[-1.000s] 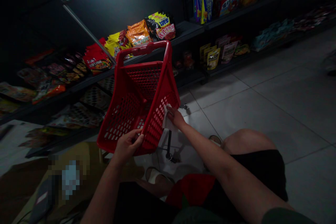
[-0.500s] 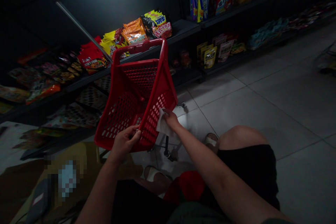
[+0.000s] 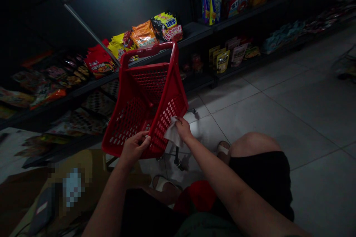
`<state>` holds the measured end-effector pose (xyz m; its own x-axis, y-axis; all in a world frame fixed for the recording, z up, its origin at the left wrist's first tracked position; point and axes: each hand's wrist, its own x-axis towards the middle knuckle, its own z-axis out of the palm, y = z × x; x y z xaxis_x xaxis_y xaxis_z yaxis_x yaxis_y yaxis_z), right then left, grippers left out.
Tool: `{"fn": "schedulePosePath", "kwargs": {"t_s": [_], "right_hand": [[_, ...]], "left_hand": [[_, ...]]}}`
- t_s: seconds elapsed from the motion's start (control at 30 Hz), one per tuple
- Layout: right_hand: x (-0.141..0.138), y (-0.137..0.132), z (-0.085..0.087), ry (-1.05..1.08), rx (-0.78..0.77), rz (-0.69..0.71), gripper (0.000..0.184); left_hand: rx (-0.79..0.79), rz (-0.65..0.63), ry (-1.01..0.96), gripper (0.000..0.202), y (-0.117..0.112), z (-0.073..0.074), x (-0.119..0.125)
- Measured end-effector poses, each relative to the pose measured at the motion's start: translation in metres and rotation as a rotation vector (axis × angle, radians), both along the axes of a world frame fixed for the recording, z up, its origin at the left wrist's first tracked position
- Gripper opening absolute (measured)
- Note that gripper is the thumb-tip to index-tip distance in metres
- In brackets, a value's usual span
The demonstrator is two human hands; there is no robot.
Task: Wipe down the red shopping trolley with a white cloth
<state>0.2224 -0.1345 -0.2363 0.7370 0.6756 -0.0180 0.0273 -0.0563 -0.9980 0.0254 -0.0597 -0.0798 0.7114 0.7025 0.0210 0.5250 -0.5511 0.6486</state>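
Where your left grip (image 3: 136, 149) sits: on the near edge of the red cart (image 3: 162, 100), thumb and fingers pinching the rim; the underside of that pinch is out of your sight.
What your right grip (image 3: 183, 129) pinches: a white cloth (image 3: 172, 136), gathered at the fingertips, its loose part hanging below them and toward your left.
Cloth against cart: it hangs right at the outer face of the hole-patterned side wall, overlapping the wall's lower part from where you look; whether it touches the plastic you cannot tell.
Cart's place: ahead of your sandals (image 3: 164, 184), between you and the shelves (image 3: 194, 31), with its inside open to your view and its handle (image 3: 151, 49) at the far end, in front of the snack packets (image 3: 144, 33).
Covered up: some wall holes behind the cloth, a stretch of rim under your left grip, and most of the underframe, where a castor (image 3: 178, 163) shows below the cloth.
Cut off: both your forearms, by the bottom edge.
Hard to make out: the packets on the dim lower shelf at left, most packet lettering, and whatever the pixelated patch (image 3: 72, 187) at lower left masks.
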Motion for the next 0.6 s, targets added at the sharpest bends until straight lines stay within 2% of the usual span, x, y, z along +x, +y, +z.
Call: {"fn": "schedulePosePath", "kwargs": {"t_s": [0.23,0.4,0.6], "right_hand": [[-0.011,0.0,-0.009,0.042,-0.017,0.057,0.045],[-0.016,-0.002,-0.003,0.066,-0.021,0.014,0.037],[-0.036,-0.01,0.004,0.097,0.05,0.072,0.047]], "left_hand": [[0.057,-0.013,0.018,0.044,0.001,0.002,0.003],[0.022,0.001,0.011,0.043,-0.003,0.002,0.003],[0.036,0.001,-0.002,0.044,-0.002,-0.002,0.005]]}}
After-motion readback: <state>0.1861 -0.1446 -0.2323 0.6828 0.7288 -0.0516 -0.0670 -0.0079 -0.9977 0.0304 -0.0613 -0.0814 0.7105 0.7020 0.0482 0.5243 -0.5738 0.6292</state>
